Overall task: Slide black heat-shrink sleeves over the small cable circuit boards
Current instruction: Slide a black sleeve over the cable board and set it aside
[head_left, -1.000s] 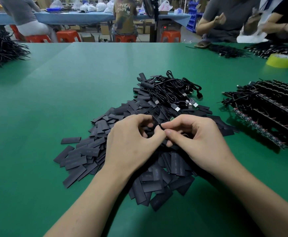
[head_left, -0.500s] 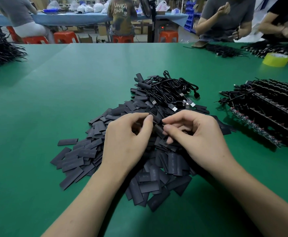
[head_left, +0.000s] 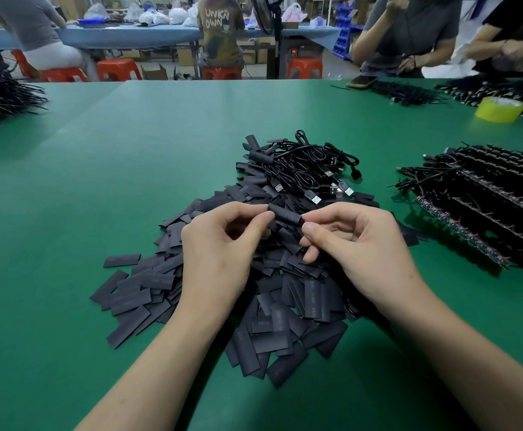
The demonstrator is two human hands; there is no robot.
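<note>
Pinching from both ends, my left grip [head_left: 222, 244] and right grip [head_left: 356, 244] hold one black sleeve [head_left: 285, 214] level just above the pile of flat sleeves [head_left: 285, 321] on the table [head_left: 98, 188], held clear, I judge, so its mouth can take the board. Whether a circuit board is already inside I cannot tell; my fingertips [head_left: 308, 228] hide the ends. Cables [head_left: 310, 169] lie at the pile's far edge, probably within easy reach for the next one.

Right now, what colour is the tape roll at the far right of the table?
Yellow. The tape roll shows clearest in the head view.
</note>
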